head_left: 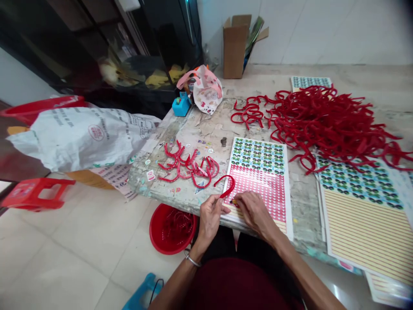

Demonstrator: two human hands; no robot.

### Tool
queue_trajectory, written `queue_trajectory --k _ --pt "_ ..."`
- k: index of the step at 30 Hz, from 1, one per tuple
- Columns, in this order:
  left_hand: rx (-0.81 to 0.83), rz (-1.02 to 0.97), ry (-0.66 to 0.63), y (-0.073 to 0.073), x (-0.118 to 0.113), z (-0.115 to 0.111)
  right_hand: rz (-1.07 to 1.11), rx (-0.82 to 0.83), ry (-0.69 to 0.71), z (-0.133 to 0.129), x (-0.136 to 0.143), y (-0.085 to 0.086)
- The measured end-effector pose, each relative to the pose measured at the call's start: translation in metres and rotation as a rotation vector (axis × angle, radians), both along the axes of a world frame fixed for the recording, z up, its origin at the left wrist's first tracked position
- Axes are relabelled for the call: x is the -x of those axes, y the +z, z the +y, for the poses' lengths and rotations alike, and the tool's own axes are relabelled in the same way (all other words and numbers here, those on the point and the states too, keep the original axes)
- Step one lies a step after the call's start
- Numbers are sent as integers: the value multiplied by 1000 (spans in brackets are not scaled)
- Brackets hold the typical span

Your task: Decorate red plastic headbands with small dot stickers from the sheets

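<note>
Step in hand, prob.: bringing 1 small yellow-and-dark piece [234,201] to 1 red band [229,190]. The person's L hand [211,215] pinches the band's lower end, by the sticker sheet's [261,183] L edge, near the front of the table [209,129]. R hand [253,209] pinches the piece, too small to ID, just beside it. Next move seems to call for a steady band end & careful R hand alignment.
</note>
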State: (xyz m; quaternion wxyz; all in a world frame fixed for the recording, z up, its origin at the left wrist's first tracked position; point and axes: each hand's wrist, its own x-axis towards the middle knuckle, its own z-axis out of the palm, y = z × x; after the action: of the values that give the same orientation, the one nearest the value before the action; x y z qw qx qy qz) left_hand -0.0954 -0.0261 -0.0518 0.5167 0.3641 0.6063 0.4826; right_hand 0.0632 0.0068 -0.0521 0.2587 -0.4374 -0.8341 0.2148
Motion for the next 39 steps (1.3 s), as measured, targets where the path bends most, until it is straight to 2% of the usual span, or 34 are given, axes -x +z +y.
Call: queue_trajectory --k 8,18,23,32,36,39 --pt "0 -5 8 -3 0 0 -129 -127 34 6 10 -5" --pt "-1 7 -5 -3 1 0 -129 -39 49 8 7 -1" --pt "7 18 -7 -3 1 2 -106 -25 87 15 10 -2" --pt "10 21 -9 0 0 3 41 -69 56 17 11 -8" --pt "8 27 -3 -1 -1 3 203 38 19 14 9 -6" --pt "8 35 1 -3 -1 2 442 277 -136 12 1 1"
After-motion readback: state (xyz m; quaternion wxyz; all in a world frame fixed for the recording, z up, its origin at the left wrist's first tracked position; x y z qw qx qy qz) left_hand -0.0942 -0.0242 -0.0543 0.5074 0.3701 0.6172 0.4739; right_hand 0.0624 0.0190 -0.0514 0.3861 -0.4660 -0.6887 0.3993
